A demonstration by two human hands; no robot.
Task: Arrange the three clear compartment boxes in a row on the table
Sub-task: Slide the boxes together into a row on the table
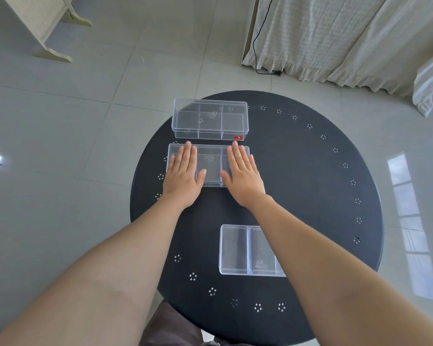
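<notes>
Three clear compartment boxes lie on a round black table (310, 186). The far box (210, 118) sits near the table's far left edge and carries a small red sticker. Just in front of it lies the middle box (211, 166). My left hand (183, 176) rests flat on its left part, fingers extended. My right hand (243, 176) lies flat on its right part. Neither hand curls around the box. The near box (238, 249) sits closer to me, partly hidden under my right forearm.
The table's rim has small perforated dot clusters. Around it is glossy tiled floor. A curtain (335, 33) with a black cable hangs at the far right, and a cream furniture leg (53, 28) stands at the far left. Something dark sits under the table's near edge.
</notes>
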